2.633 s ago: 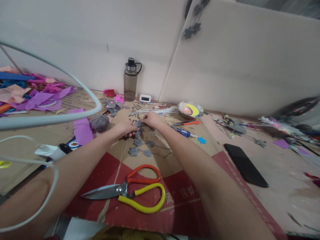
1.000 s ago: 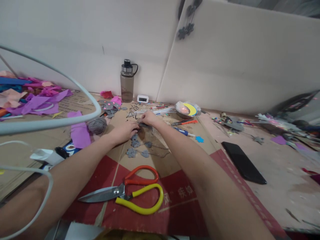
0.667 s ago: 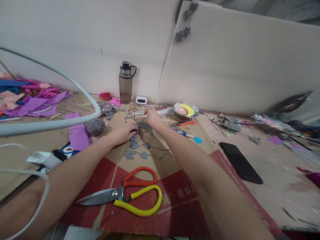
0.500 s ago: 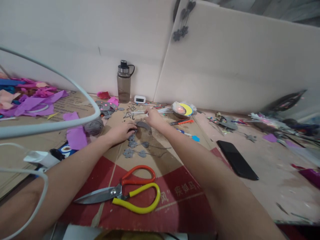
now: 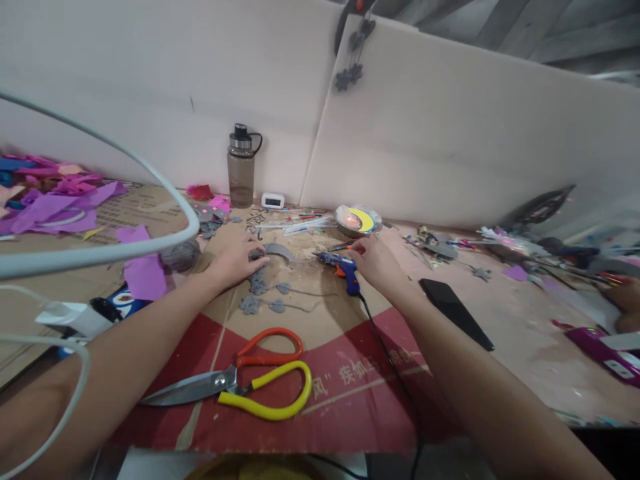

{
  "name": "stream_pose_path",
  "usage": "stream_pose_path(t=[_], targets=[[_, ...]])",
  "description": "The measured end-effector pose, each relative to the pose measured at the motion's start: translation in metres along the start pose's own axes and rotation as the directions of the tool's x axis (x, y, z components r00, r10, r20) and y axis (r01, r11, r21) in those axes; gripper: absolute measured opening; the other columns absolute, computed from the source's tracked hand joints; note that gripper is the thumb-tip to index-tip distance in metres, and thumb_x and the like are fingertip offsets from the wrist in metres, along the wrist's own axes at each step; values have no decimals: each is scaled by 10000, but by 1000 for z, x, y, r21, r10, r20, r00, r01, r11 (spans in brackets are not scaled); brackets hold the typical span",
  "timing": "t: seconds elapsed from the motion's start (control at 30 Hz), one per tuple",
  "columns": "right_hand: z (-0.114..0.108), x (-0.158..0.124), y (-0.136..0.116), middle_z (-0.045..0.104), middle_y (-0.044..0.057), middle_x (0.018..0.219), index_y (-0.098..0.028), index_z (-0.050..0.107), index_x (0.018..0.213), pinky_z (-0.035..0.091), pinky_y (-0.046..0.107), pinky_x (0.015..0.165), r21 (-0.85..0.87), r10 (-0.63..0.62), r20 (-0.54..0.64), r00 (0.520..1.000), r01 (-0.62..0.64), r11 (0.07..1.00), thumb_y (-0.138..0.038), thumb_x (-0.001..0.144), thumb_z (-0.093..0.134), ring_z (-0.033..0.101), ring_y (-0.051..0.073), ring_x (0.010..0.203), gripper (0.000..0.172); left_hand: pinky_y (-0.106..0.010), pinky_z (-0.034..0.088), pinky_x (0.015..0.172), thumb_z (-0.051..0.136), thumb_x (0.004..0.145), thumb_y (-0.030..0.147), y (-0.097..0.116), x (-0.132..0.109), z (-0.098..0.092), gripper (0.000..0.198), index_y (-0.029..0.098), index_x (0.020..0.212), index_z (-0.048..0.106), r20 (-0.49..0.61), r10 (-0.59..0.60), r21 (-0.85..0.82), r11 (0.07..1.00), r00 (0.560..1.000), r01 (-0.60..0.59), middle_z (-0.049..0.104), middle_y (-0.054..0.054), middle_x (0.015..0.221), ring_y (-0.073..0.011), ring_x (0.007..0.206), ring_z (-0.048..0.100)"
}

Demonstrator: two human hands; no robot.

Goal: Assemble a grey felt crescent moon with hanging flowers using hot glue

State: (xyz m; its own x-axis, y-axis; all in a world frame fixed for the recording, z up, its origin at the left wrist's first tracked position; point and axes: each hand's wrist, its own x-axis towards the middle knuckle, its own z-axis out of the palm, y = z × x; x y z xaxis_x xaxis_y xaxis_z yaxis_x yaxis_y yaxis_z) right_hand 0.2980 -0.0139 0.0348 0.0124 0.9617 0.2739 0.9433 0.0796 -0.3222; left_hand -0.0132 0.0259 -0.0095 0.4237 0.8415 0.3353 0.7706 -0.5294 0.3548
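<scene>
My left hand rests on the cardboard with its fingers closed over the left end of a grey felt crescent. Just below those fingers lie grey flower and leaf cutouts on thin grey cords. A blue glue gun with an orange trigger lies right of the crescent, nozzle to the left, its black cord running toward me. My right hand is at the gun's rear end with bent fingers pressed together; what they pinch is hidden. Large scissors with red and yellow handles lie nearer me.
A water bottle and small digital clock stand by the white board. Clear sticks lie before a metal bowl. Grey yarn is left, a black phone right. A white cable crosses the left foreground. Another person's hand shows far right.
My right hand has moved right, from near the clear sticks to the glue gun's rear, uncovering the gun. My left hand stays at the crescent. The view has shifted slightly right.
</scene>
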Motion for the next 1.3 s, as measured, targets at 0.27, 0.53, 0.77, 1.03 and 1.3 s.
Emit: stream_pose_path(t=[0.27, 0.53, 0.77, 1.03, 1.3], targets=[[20, -12, 3, 689, 135, 791, -130, 657, 855, 357, 266, 556, -170, 183, 129, 975, -160, 972, -443, 809, 578, 629, 201, 675, 326, -309, 456, 741, 568, 749, 563, 2, 2, 6, 403, 177, 835, 644, 48, -187, 126, 976, 981, 179, 674, -89, 910, -230, 855, 608], [41, -16, 22, 699, 122, 822, -152, 638, 892, 373, 261, 519, -63, 235, 194, 953, -227, 972, -405, 774, 600, 645, 212, 680, 282, -314, 470, 769, 589, 751, 501, 7, 0, 7, 339, 191, 849, 684, 62, -216, 129, 970, 974, 207, 692, -92, 944, -241, 886, 630], [33, -13, 12, 679, 100, 715, -165, 664, 793, 380, 256, 509, -39, 304, 255, 918, -304, 952, -242, 714, 555, 628, 198, 627, 155, -321, 473, 760, 595, 745, 434, 5, 1, 8, 291, 182, 837, 706, 42, -233, 92, 969, 972, 228, 700, -105, 923, -255, 872, 637], [26, -11, -2, 641, 59, 837, -172, 605, 914, 492, 234, 598, 582, 248, 213, 945, -326, 745, -182, 780, 471, 610, 158, 724, 190, -311, 470, 729, 594, 735, 504, 2, 2, 8, 392, 190, 931, 723, 88, -204, 66, 978, 975, 199, 700, -93, 924, -238, 828, 631], [33, 4, -54, 656, 36, 886, -202, 533, 915, 544, 253, 628, 850, 47, 185, 982, -184, 494, -119, 747, 551, 623, 129, 693, 189, -289, 444, 669, 572, 706, 398, 6, 1, 5, 280, 207, 852, 715, 73, -215, 123, 971, 974, 205, 707, -63, 835, -206, 732, 621]])
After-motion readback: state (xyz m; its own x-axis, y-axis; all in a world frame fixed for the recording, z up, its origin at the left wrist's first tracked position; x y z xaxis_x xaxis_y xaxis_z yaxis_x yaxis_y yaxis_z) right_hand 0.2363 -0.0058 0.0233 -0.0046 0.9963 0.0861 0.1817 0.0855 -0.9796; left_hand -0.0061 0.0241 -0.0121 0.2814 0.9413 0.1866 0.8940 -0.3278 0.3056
